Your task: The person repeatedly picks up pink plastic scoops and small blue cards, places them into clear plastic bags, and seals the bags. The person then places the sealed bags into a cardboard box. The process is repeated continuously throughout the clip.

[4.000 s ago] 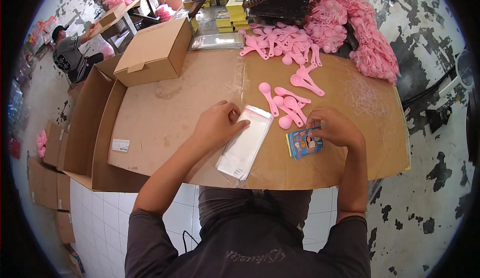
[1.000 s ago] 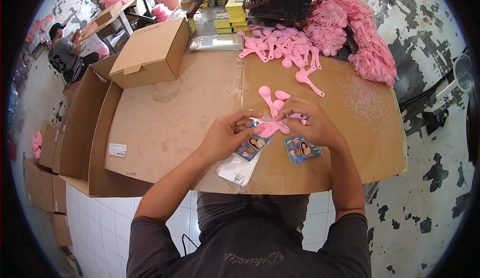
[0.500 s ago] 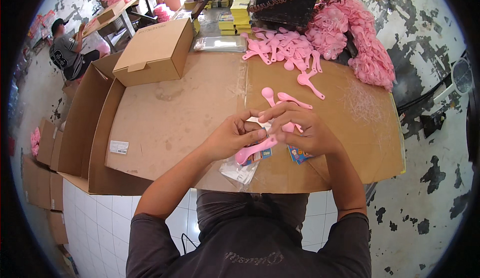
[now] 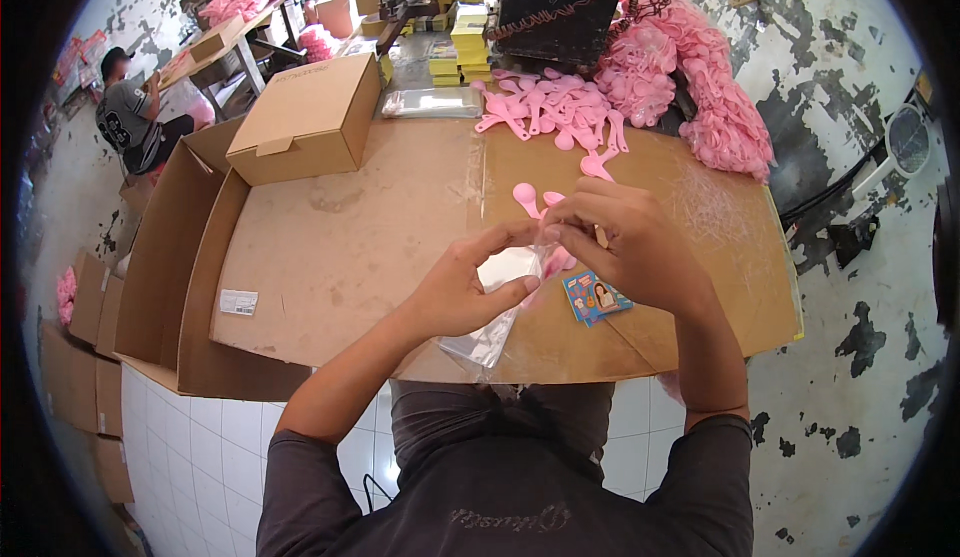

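My right hand (image 4: pixel 635 247) pinches a clear plastic bag (image 4: pixel 546 253) between thumb and fingertips over the table's front middle. My left hand (image 4: pixel 470 282) is beside it, thumb and index finger spread apart, the index tip against the right fingertips. Between the hands, pink shows blurred through or behind the plastic; whether it lies in the bag, I cannot tell. Below my left hand is a stack of clear plastic bags (image 4: pixel 485 332). Small blue printed cards (image 4: pixel 597 299) lie under my right hand. A pink measuring spoon (image 4: pixel 525 197) rests just beyond my fingers, with others partly hidden.
Loose pink spoons (image 4: pixel 550 102) are heaped at the back, beside bulging pink bundles (image 4: pixel 730 97). A closed cardboard box (image 4: pixel 305 122) stands back left, next to an open carton (image 4: pixel 165 287). Yellow stacks (image 4: pixel 468 42) and a black box (image 4: pixel 560 12) stand behind. Another person (image 4: pixel 130 112) sits far left.
The pink spoon and card seen clearly at my left hand are no longer distinct there. My left thumb and index have spread apart. My right hand has shifted right, uncovering the blue cards.
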`<state>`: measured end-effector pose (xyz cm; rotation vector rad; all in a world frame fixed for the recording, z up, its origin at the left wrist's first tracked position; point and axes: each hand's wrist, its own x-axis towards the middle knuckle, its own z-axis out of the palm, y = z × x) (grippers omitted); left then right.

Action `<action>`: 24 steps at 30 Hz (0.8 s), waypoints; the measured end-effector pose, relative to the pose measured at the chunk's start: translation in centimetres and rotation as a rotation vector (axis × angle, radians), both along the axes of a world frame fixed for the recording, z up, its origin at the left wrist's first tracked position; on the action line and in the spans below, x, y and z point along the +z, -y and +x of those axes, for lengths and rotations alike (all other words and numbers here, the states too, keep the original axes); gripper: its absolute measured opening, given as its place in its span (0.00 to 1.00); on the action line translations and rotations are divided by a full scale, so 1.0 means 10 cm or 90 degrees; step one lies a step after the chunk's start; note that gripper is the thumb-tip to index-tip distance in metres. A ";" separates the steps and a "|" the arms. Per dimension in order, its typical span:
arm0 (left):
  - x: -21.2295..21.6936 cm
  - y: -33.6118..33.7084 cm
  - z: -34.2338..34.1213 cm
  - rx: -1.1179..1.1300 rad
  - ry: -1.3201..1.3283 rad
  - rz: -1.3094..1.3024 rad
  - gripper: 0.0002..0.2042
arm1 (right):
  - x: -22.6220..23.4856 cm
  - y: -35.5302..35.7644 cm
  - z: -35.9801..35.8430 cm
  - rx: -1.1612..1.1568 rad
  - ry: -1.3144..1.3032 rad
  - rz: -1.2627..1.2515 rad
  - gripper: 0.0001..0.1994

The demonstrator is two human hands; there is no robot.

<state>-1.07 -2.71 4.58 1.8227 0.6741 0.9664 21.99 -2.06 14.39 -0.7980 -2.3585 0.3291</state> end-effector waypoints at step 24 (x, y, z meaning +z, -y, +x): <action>0.15 0.12 0.35 0.161 0.023 -0.066 0.15 | -0.16 0.02 0.04 -0.090 -0.019 0.321 0.08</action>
